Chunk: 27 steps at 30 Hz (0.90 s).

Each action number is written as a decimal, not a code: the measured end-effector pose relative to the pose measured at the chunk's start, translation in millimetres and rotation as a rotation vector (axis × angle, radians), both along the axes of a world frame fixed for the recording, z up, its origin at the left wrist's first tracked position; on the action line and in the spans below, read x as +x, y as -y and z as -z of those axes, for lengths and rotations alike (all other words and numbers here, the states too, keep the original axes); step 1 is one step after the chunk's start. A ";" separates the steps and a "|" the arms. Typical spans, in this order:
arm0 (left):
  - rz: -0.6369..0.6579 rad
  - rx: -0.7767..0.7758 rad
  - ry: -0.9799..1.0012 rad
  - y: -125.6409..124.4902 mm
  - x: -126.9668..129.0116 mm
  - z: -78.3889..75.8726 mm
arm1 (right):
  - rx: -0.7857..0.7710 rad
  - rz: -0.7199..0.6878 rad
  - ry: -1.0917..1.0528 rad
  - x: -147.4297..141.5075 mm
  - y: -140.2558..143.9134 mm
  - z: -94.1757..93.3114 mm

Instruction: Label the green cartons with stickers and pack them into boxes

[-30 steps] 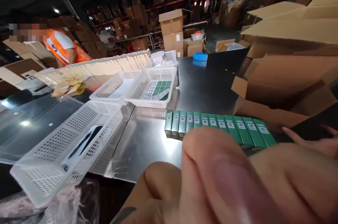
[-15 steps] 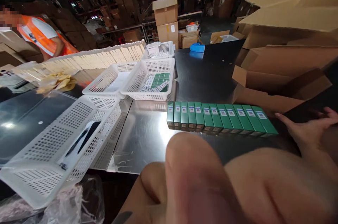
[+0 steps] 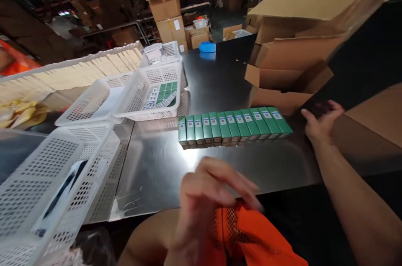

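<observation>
The person's left hand (image 3: 207,199) is near the body, its grip pinched on the orange mesh vest (image 3: 251,236) just below the near edge of the steel counter (image 3: 157,165). The right hand (image 3: 318,121) lies on the counter at the right, fingers loosely apart and holding nothing, just beside the right end of a row of green boxes (image 3: 234,126). This row lies in the middle of the counter. Farther left stand white perforated baskets (image 3: 153,90), and cardboard cartons (image 3: 292,52) are at the far right.
</observation>
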<state>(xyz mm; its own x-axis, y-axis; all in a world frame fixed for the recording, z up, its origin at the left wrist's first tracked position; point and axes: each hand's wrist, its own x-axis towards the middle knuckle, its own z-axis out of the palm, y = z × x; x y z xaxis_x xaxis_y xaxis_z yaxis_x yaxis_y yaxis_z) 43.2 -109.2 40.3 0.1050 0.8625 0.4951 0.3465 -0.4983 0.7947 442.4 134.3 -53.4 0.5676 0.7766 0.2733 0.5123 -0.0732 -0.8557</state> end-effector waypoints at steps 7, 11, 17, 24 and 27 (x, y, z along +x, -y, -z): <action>-0.561 -0.635 -0.481 -142.1 -86.4 29.6 | -0.445 -0.279 -0.042 -13.0 23.8 -18.4; -0.552 -0.676 -0.564 -182.5 -78.5 48.1 | -0.499 -0.292 0.066 -38.0 11.3 -34.2; -0.650 -0.506 -0.548 -148.6 -59.4 54.9 | -0.394 -0.194 0.172 -60.3 56.4 -31.0; -0.750 -0.286 -0.347 -111.5 -73.0 108.5 | -0.020 -0.224 -0.008 -59.7 114.7 14.0; -0.710 -0.312 -0.295 -114.0 -76.9 119.8 | -0.027 -0.346 -0.044 -47.0 113.3 12.7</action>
<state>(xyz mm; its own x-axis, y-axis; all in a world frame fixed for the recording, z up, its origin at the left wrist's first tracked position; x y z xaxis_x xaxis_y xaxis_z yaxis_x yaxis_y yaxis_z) -33.7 4.8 -79.5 -0.4284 0.8657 0.2590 0.7110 0.1462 0.6878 395.4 21.0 -66.1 0.2805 0.9317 0.2307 0.4733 0.0749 -0.8777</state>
